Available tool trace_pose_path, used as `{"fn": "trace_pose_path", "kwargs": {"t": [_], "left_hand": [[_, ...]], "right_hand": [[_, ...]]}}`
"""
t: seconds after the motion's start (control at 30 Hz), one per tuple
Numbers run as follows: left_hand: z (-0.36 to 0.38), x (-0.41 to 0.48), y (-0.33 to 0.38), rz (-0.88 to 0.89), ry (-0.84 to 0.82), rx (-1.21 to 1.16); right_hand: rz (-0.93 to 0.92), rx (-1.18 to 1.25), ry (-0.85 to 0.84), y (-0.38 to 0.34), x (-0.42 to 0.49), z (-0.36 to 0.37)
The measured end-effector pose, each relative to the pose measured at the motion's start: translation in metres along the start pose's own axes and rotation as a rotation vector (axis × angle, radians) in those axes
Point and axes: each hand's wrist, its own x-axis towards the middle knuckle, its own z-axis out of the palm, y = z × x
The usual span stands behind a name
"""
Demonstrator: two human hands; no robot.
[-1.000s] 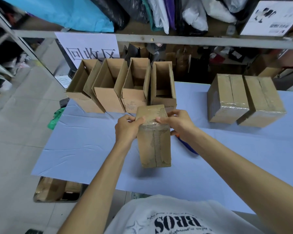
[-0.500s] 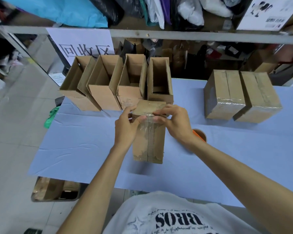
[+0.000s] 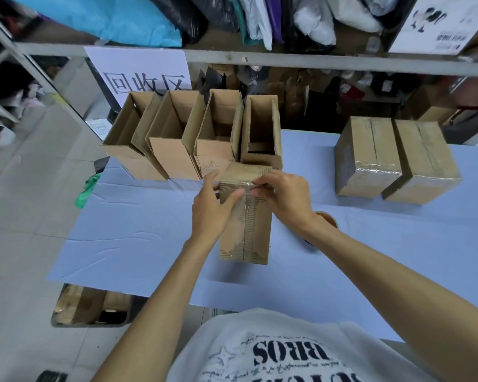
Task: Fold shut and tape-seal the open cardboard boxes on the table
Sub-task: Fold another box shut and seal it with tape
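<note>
A closed cardboard box [image 3: 246,235] with clear tape along its seam lies on the blue table [image 3: 138,232] in front of me. My left hand [image 3: 213,208] grips its left side, thumb pressed on the tape near the far edge. My right hand [image 3: 284,199] holds the far right corner, fingers pinching the tape there. Behind it stand several open boxes [image 3: 174,139] in a row, flaps up. Two taped boxes [image 3: 395,158] sit at the right. A tape roll [image 3: 327,217] peeks out from behind my right wrist.
A metal shelf rail [image 3: 287,60] runs across the back with bags above it and a white sign [image 3: 144,73] hanging at the left. Flattened cardboard [image 3: 89,304] lies in a bin on the floor by the table's near left corner.
The box has moved a little away from me and lower on the table. Both hands shifted to its far edge, pressing the tape down; the tape roll has come into view.
</note>
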Motion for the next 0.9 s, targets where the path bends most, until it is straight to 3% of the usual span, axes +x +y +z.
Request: {"fn": "trace_pose_path", "kwargs": {"t": [0.13,0.2,0.33,0.5,0.67,0.77,0.83,0.9], "left_hand": [[-0.020,-0.007,-0.009,-0.118,-0.189,-0.092],[-0.032,-0.010,-0.017,-0.105,-0.261,-0.078],[-0.046,-0.013,-0.019,-0.120,-0.250,-0.284],[-0.050,-0.013,-0.022,-0.159,-0.162,-0.306],[-0.048,-0.008,-0.017,-0.146,-0.238,-0.258],[-0.040,-0.005,-0.017,-0.193,-0.268,-0.157],[-0.036,-0.003,-0.016,-0.229,-0.251,-0.142],[-0.036,-0.001,-0.010,-0.263,-0.173,-0.274]], "right_hand": [[0.134,0.098,0.048,0.008,-0.004,-0.011],[0.299,0.194,0.063,0.010,-0.002,-0.017],[0.540,0.246,0.043,0.012,0.002,-0.019],[0.305,0.228,-0.280,0.007,-0.014,-0.023],[-0.239,0.026,-0.482,0.003,-0.017,-0.021],[-0.232,0.107,-0.693,-0.006,-0.019,-0.020],[-0.247,0.051,-0.710,-0.007,-0.023,-0.017],[-0.244,0.010,-0.666,-0.006,-0.027,-0.015]]}}
